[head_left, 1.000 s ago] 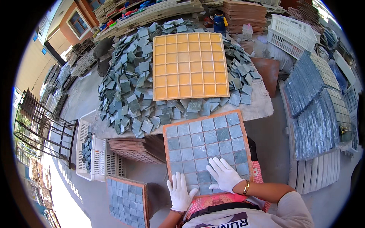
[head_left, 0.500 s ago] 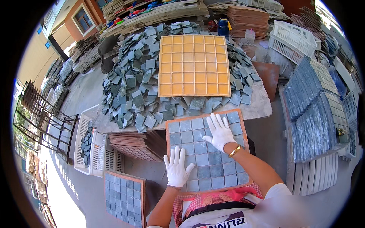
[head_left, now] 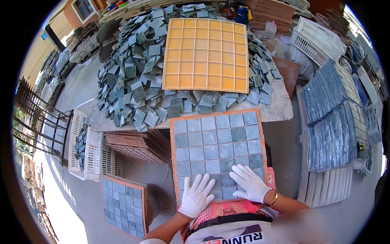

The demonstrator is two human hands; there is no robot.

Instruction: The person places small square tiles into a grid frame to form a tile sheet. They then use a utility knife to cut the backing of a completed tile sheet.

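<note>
grey-green tiles fill the orange-rimmed tray (head_left: 175,162); left hand (head_left: 196,197) and right hand (head_left: 251,184) lie flat, grip wide, holding nothing.

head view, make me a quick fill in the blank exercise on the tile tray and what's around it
1. Both gloved hands, the left hand and the right hand, lie flat on the near edge of the tile-filled tray, whose tiles are grey-____.
2. The empty grid tray on the table is coloured ____.
3. Loose tiles are heaped mostly to the ____ of that grid tray.
4. The gloves on both hands are ____.

Missing words: blue; yellow; left; white
</note>
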